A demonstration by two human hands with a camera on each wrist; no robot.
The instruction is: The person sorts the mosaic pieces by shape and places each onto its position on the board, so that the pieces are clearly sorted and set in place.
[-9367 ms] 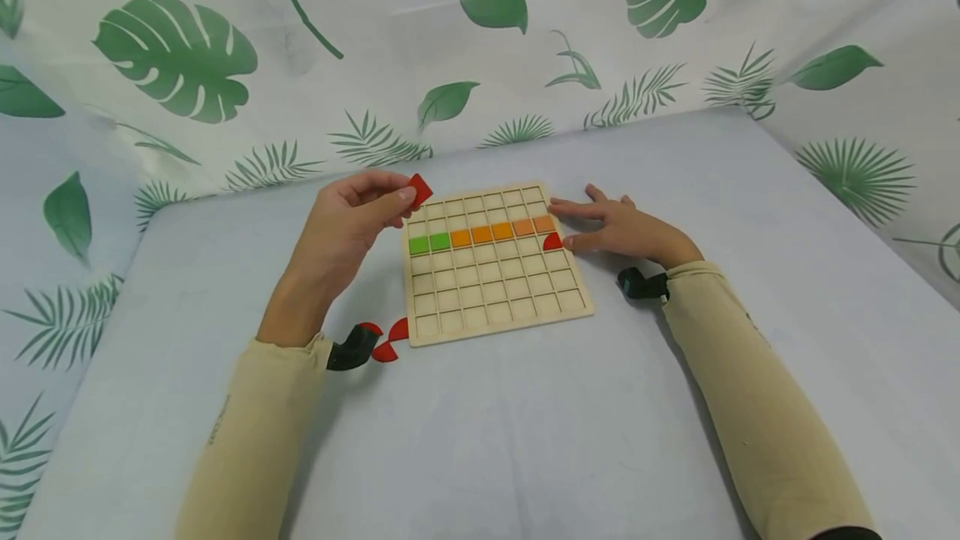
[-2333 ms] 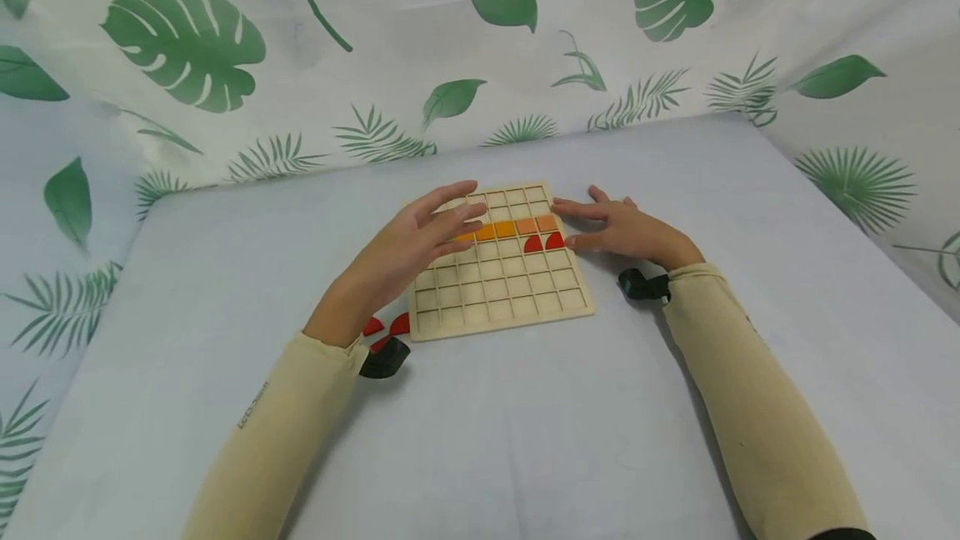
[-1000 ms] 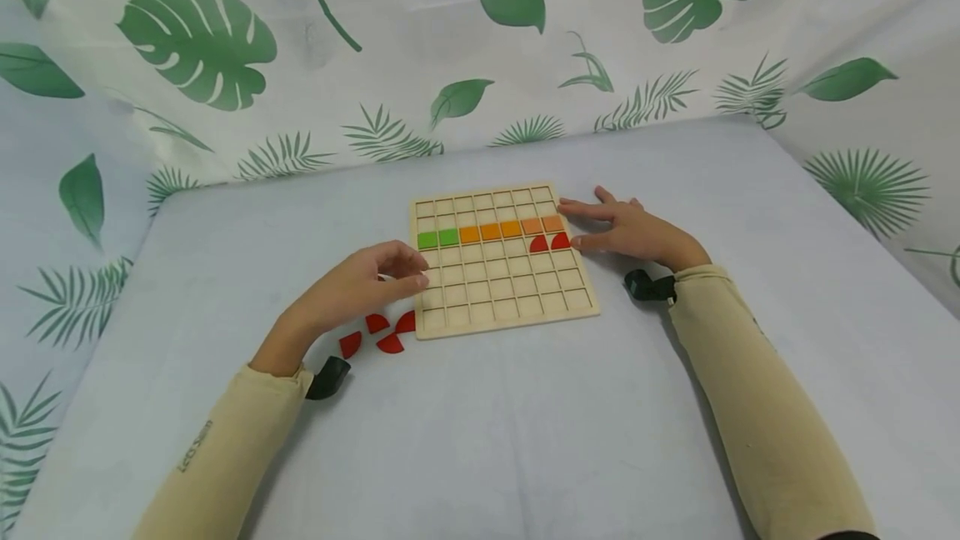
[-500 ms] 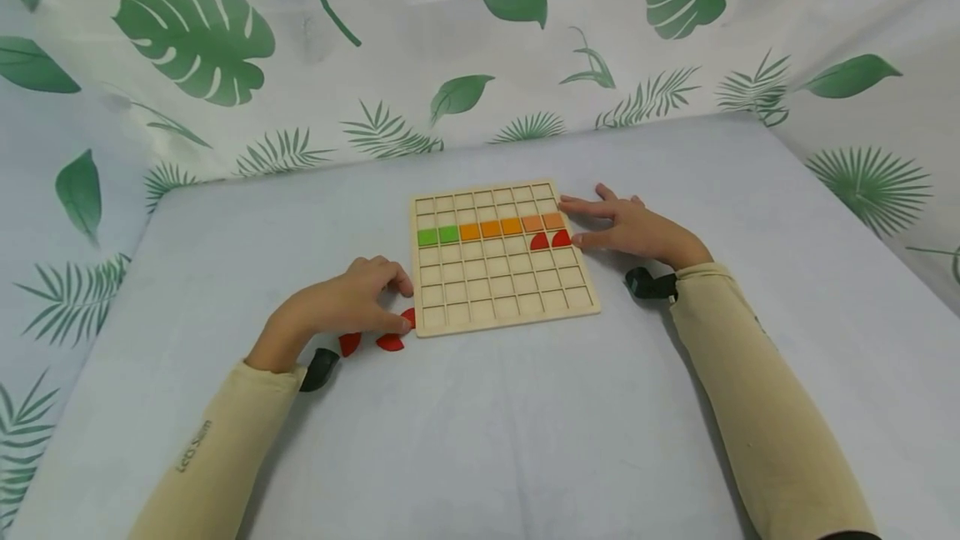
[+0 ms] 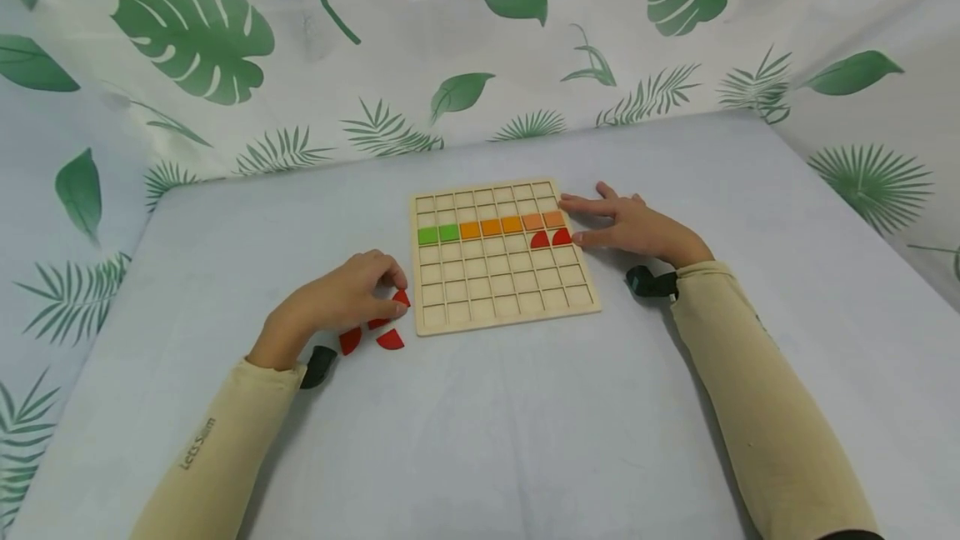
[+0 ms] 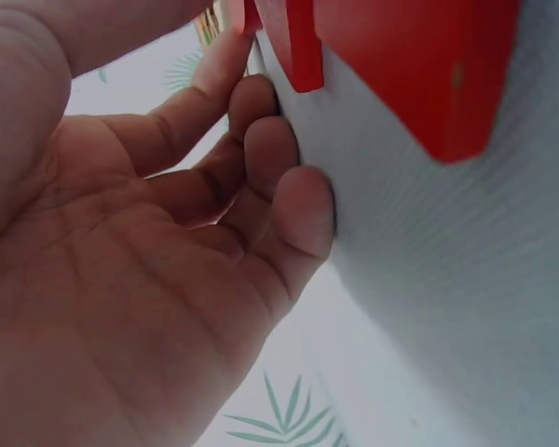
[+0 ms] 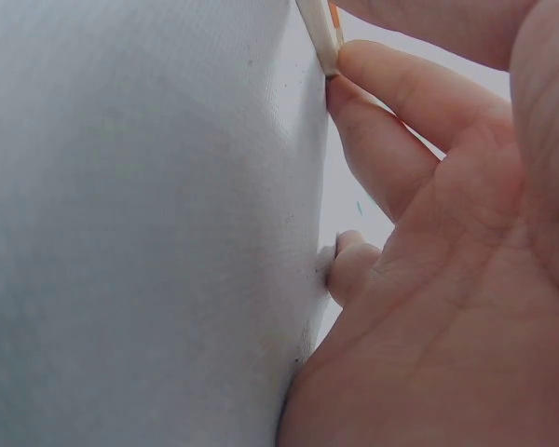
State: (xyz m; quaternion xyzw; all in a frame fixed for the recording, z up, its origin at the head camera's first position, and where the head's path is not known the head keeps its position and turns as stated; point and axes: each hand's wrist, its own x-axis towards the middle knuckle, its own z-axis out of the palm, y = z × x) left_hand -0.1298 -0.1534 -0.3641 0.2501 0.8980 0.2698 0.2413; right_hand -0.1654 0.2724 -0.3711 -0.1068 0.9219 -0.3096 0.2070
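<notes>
My left hand pinches a red quarter-circle tile between thumb and index finger, just left of the wooden grid board. More red quarter-circle tiles lie by that hand: one below the thumb, one near the wrist and one partly hidden under it. In the left wrist view, a red tile looms close at the top while the lower fingertips touch the cloth. My right hand rests on the table, extended fingers touching the board's right edge.
Across the board runs a row of green, orange and peach square tiles. Below its right end sit two red quarter-circle tiles in neighbouring cells. A leaf-printed cloth hangs behind the white-covered table.
The left hand has come down from above the board to the loose red tiles and now grips one, drawn slightly away from the board's edge. The right hand stays put.
</notes>
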